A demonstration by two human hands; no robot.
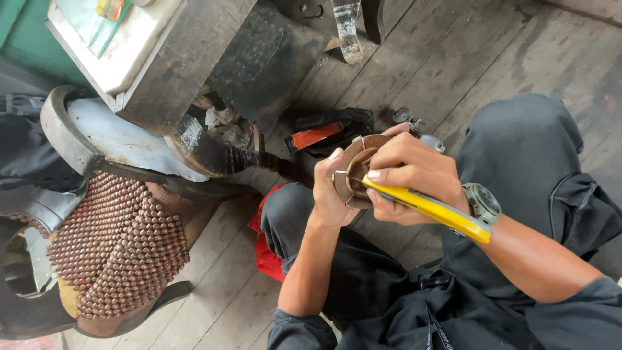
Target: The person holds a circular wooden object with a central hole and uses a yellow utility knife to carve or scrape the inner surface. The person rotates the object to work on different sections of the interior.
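The left hand (pixel 328 191) grips a round, rusty brown part (pixel 355 170) from its left side, thumb up along the near face and the fingers wrapped behind the rim, so they are mostly hidden. The part is held in the air above the person's left knee, over the plank floor (pixel 414 58), its open face turned toward the camera; a lighter ring sits inside it and a thin metal pin sticks out at its left edge.

The right hand (pixel 414 178) closes over the part's right side. Its fingers are curled together around a yellow-handled tool (pixel 431 209), pinching it near the front end, where the tip meets the inner ring. The handle runs back down past a wristwatch (pixel 483 202) on the right wrist.

On the floor just beyond the hands lie a black-and-orange tool (pixel 317 135) and a small metal fitting (pixel 407 117). A red cloth (pixel 264 249) shows under the left leg. To the left stand a beaded seat cover (pixel 116 240) and a metal box (pixel 165 58).
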